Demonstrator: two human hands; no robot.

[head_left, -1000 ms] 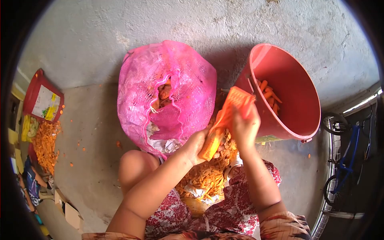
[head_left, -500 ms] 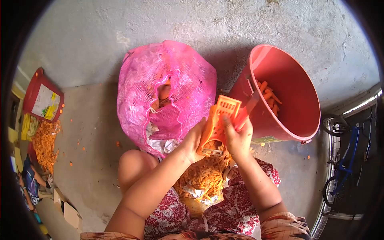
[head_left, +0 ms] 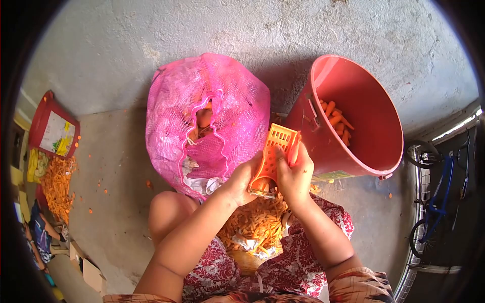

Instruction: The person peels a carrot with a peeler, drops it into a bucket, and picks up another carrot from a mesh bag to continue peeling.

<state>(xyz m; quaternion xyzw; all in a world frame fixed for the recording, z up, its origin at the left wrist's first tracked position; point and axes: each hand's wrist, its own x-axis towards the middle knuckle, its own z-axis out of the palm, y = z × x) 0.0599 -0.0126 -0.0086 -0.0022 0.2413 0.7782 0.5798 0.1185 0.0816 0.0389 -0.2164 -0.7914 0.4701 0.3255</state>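
Observation:
An orange plastic peeler (head_left: 276,151) with slots and round holes is held between my hands, its metal blade end toward me. My left hand (head_left: 241,183) is closed around its left side. My right hand (head_left: 297,174) is closed on a red-handled knife (head_left: 294,152), seen nearly edge-on, and its thumb presses on the peeler's face. Below the hands, between my knees, lies a heap of carrot peelings and pieces (head_left: 257,222) with scraps of white paper in it.
A pink mesh sack (head_left: 237,96) stands ahead to the left, its mouth gaping. At right, a big red bucket (head_left: 374,116) leans toward me with carrots (head_left: 336,118) inside. Another red bucket (head_left: 38,123) and spilled carrots (head_left: 56,187) are far left; a bicycle (head_left: 439,197) is far right.
The knife has turned in my right hand, so its blade no longer shows against the bucket. The peeler has shifted slightly left, with both hands still on it.

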